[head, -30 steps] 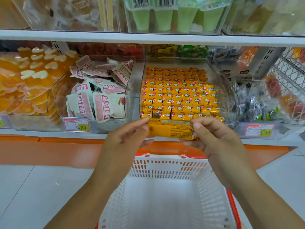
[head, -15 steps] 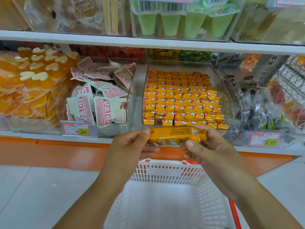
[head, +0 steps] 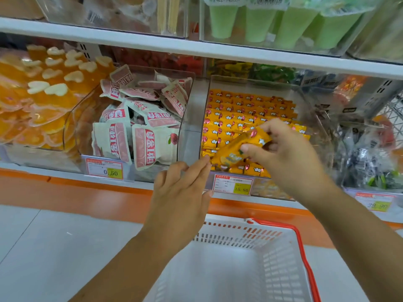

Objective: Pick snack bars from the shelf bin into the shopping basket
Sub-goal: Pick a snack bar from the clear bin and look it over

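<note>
The snack bar (head: 234, 150), a yellow wrapper, is up off the stack and tilted, low end toward the front left corner of the shelf bin (head: 250, 81), high end tucked in the right hand (head: 290, 158). The right fingers (head: 270, 126) are curled over the top of the wrapper, thumb pressing from below, a firm pinch on the upper end. The bar hangs just over the front rows, above the bin and not over the basket.

Below it, the packed rows of yellow bars (head: 239, 107) fill the clear bin from back to front. The left hand (head: 181, 192) sits at the bin's front left corner with its fingers (head: 201, 165) straight and close together, holding nothing, tips just beside the bar's low end; I cannot tell whether they touch it.

A price tag (head: 233, 185) is on the bin's front. Down below, the white shopping basket (head: 302, 238) with a red rim stands on the floor (head: 43, 247) under both forearms.

To the left, a clear bin of pink and white pouches (head: 141, 131), then orange jelly cups (head: 43, 94) with heart-shaped lids. Green cups (head: 283, 25) stand on the shelf above.
</note>
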Available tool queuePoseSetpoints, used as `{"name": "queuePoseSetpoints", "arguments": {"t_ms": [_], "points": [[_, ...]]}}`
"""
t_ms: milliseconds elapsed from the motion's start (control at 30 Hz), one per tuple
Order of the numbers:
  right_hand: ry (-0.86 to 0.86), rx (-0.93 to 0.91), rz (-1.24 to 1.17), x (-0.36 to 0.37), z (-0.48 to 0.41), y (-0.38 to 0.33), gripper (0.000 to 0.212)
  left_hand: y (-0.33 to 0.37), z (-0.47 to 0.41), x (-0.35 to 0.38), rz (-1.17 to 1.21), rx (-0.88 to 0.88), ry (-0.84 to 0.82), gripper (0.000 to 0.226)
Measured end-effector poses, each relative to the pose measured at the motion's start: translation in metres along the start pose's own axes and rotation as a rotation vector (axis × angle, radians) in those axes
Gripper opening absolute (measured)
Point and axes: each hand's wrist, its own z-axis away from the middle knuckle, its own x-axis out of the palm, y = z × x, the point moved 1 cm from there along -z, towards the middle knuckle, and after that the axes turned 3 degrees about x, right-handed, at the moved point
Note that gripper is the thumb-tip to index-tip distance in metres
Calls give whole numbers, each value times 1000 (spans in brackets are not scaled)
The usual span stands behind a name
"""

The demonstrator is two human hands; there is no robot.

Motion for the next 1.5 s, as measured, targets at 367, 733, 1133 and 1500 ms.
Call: {"name": "queuePoseSetpoints", "arguments": {"t_ms": [367,733,1133,1500], "points": [[-436,-172,583,24,-31,-3,23,3,-2,-3,29,-25,-32,57],[-318,-81,485,8,-21,14,29,26,-8,4,193,17,3,55],[49,-166,357,8,-10,17,13,30,-17,3,175,-32,-165,61],[313,117,-749,-11,120,5,37,67,7,-53,1331,-465,-244,23]]}}
